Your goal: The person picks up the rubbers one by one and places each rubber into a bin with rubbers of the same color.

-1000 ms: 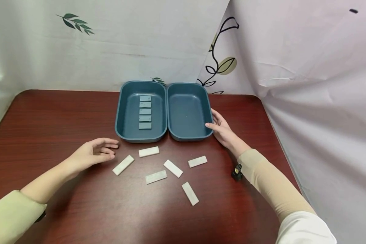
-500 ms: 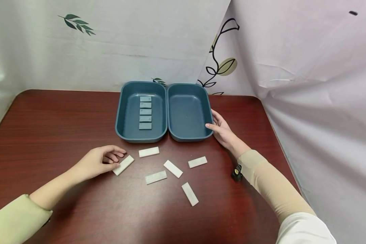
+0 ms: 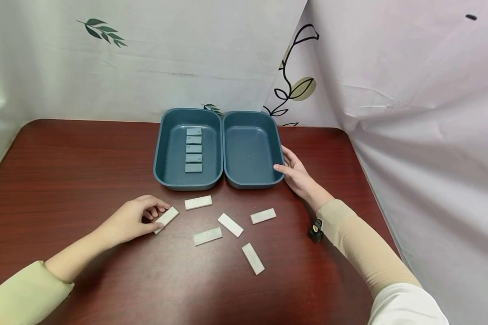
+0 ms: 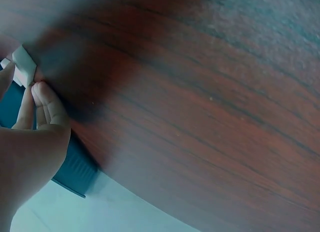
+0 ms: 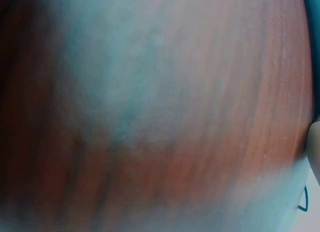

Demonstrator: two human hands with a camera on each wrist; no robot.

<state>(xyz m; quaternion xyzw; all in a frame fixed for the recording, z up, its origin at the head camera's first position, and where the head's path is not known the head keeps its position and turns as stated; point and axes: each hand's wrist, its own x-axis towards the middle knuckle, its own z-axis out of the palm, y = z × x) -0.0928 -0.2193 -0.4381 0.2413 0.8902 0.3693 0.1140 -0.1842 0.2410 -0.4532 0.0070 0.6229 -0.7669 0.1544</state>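
In the head view, my left hand (image 3: 132, 221) pinches a white rectangular tile (image 3: 168, 217) between thumb and fingers. This tile lies slanted on the table, left of the others. Part of the same tile (image 4: 24, 67) shows at the fingertips in the left wrist view. My right hand (image 3: 298, 175) grips the right blue tray (image 3: 250, 149) at its near right side, thumb over the rim and fingers outside. Beside it stands the left blue tray (image 3: 171, 153), with a column of several small tiles (image 3: 194, 149) inside. Only a sliver of a finger (image 5: 314, 144) shows in the right wrist view.
Several more white tiles lie loose before the trays, among them one near the left tray (image 3: 198, 202), a middle tile (image 3: 230, 225) and a nearer tile (image 3: 253, 258). The dark red wooden table (image 3: 85, 167) ends at a patterned cloth backdrop (image 3: 166, 58).
My left hand has moved right and toward me, from beside the left tray to the slanted tile, and its fingers have closed on it. The right hand has stayed on the tray.
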